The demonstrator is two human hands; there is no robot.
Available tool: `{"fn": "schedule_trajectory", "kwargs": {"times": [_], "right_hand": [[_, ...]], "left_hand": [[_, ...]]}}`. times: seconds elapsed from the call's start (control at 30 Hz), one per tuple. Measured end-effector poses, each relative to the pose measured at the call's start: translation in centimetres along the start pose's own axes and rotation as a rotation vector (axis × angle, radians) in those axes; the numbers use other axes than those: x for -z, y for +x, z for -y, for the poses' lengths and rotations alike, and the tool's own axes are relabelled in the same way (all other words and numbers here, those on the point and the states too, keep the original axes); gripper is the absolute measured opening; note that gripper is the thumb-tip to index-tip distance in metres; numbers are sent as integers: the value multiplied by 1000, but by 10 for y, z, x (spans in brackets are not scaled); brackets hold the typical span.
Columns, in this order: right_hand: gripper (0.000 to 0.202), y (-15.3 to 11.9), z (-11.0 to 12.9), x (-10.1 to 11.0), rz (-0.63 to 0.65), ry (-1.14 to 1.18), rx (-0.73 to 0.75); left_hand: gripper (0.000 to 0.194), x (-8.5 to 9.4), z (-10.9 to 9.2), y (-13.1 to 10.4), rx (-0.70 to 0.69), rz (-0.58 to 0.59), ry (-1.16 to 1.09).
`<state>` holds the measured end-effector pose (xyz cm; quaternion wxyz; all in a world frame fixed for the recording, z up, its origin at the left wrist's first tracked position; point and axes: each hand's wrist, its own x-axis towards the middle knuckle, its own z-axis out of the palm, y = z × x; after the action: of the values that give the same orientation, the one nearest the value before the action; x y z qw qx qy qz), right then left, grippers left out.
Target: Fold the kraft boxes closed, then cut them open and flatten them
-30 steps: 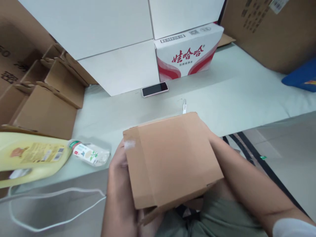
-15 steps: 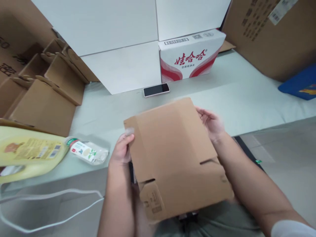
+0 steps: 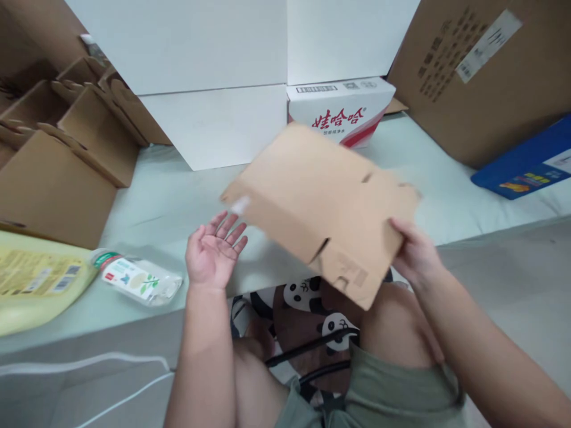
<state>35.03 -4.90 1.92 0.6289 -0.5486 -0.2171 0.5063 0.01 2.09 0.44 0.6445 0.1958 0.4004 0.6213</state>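
Observation:
A flat folded cardboard box (image 3: 307,190), brown with slots and a printed patch, is tilted in the air over the table's front edge. My right hand (image 3: 417,252) grips it by its right end, thumb on top and the other fingers hidden beneath. Palm up, my left hand (image 3: 216,249) is open with fingers spread, just below the cardboard's left corner and apart from it. A small whitish patch (image 3: 241,205), perhaps tape, shows at that corner. The cardboard covers part of a white and red carton (image 3: 341,113) behind it.
On the left lie a clear bottle (image 3: 138,279) and a yellow jug (image 3: 40,282); behind them stand several assembled cardboard boxes (image 3: 57,178). White boxes (image 3: 218,125) line the back of the table (image 3: 151,214). At right are a blue box (image 3: 526,160) and a large carton (image 3: 482,77).
My left hand has let go of the cardboard and turned palm up. The cardboard has swung round in my right hand, its printed end now to the right. It now hides the phone's place.

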Motion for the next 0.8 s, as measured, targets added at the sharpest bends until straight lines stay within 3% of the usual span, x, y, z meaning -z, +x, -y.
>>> {"fn": "schedule_trajectory", "kwargs": {"times": [0.07, 0.17, 0.23, 0.3, 0.4, 0.47, 0.57, 0.67, 0.8], "right_hand": [[32, -2, 19, 46, -181, -21, 98], [30, 1, 42, 115, -356, -181, 287], [27, 12, 55, 144, -526, -319, 368], [31, 34, 70, 153, -666, -398, 451], [44, 88, 102, 133, -737, -378, 593], [43, 127, 127, 107, -634, -387, 573], [23, 163, 148, 64, -394, -404, 402], [16, 156, 134, 27, -120, -483, 146], [25, 114, 91, -10, 255, -691, -156]], "left_hand": [[33, -4, -2, -2, 42, 14, 2], [30, -9, -2, -1, 59, 14, 9], [30, -12, 0, 2, 66, 16, 10], [30, -15, 3, 4, 71, 21, 13], [31, -18, 8, 9, 73, 24, 35], [31, -19, 11, 13, 76, 13, 63], [31, -18, 11, 17, 62, -5, 82], [31, -15, 6, 17, 27, 3, 60], [33, -9, -5, 10, -14, 24, 6]]}}
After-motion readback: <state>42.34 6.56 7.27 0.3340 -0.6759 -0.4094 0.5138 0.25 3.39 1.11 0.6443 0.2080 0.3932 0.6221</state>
